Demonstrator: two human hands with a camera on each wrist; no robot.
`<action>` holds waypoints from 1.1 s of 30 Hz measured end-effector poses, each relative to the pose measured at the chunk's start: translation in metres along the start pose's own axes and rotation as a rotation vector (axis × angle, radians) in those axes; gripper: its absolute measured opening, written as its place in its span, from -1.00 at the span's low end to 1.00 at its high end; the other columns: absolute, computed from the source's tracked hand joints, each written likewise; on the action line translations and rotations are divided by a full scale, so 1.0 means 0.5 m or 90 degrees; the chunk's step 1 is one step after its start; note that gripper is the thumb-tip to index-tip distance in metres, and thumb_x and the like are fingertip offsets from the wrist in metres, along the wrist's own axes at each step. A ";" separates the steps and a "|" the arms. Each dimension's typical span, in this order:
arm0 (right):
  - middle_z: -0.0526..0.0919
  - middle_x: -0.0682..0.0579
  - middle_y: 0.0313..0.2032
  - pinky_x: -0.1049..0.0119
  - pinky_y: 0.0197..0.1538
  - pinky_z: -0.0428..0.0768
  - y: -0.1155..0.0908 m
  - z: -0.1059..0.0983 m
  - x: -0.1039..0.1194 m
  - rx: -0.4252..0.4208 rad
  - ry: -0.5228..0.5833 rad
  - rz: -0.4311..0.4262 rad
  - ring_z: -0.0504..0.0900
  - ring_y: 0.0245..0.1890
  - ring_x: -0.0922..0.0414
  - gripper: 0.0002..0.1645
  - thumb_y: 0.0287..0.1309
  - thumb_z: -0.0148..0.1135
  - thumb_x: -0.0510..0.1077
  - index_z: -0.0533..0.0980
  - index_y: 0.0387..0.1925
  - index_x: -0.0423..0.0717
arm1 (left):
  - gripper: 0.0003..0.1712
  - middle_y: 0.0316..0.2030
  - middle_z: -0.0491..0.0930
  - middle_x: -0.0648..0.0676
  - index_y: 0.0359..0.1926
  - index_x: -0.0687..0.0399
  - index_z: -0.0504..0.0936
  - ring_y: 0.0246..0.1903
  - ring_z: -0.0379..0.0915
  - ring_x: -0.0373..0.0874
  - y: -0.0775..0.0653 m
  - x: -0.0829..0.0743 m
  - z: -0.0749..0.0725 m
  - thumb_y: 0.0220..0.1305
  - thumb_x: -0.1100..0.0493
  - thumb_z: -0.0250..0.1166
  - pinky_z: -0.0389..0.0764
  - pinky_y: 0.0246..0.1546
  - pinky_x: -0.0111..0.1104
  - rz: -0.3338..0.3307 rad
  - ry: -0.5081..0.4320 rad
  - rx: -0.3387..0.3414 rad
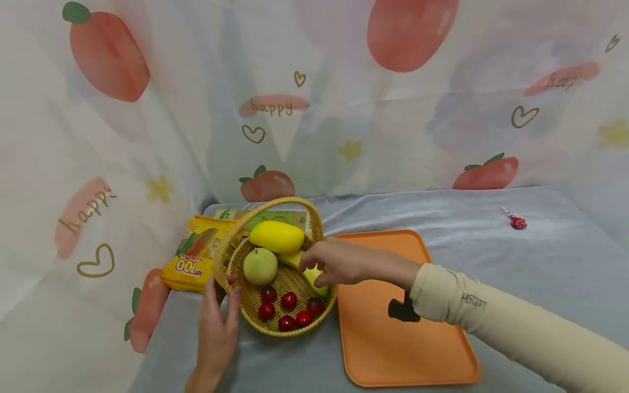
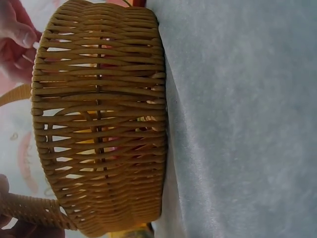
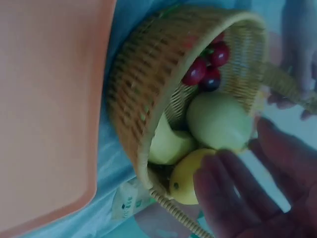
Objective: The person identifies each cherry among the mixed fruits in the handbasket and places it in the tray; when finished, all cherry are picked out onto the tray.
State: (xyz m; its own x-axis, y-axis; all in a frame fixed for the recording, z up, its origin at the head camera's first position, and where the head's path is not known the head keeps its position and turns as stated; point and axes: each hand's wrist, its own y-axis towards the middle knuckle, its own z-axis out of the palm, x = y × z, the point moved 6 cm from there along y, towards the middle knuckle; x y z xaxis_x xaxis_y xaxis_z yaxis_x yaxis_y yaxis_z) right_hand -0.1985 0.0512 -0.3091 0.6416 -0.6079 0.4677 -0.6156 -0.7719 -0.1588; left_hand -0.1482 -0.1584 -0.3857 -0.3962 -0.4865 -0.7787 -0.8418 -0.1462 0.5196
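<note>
A woven wicker basket (image 1: 275, 322) stands on the grey cloth. Its handle (image 1: 282, 202) arches over the fruit, and my left hand (image 1: 216, 322) grips that handle near its left foot. Inside lie a smooth yellow fruit (image 1: 277, 236), a pale green round fruit (image 1: 260, 266), a yellow-green banana (image 1: 318, 281) and several dark red cherries (image 1: 289, 299). Over the basket's right side hovers my right hand (image 1: 339, 261), fingers loosely bent, nothing between them. It partly hides the banana. In the right wrist view its fingers (image 3: 218, 188) overlap the yellow fruit.
Right of the basket lies an orange tray (image 1: 398, 349), with my right forearm across it. A yellow snack bag (image 1: 189, 262) is at the left, and a green packet (image 1: 295, 218) lies behind the basket. Far right sits a small red wrapped item (image 1: 518, 222). Printed curtains stand behind.
</note>
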 end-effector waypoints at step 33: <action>0.71 0.16 -0.31 0.53 -0.32 0.53 0.131 0.120 -0.030 0.380 -0.027 0.110 0.49 -0.40 0.36 -0.74 -0.03 0.41 -0.30 0.69 -0.22 -0.04 | -0.53 -0.08 0.52 0.22 0.22 0.32 0.28 0.02 0.51 0.13 0.006 0.016 -0.009 0.34 0.30 0.13 0.42 0.03 -0.72 0.000 -0.025 0.018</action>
State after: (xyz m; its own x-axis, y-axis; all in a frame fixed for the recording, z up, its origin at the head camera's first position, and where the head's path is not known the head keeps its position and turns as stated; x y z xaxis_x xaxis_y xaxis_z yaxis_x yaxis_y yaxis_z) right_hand -0.2208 -0.0014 -0.3787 0.5808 -0.7306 0.3591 -0.3575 -0.6252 -0.6938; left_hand -0.1523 -0.1669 -0.3890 -0.4097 -0.4527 -0.7920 -0.8515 -0.1216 0.5100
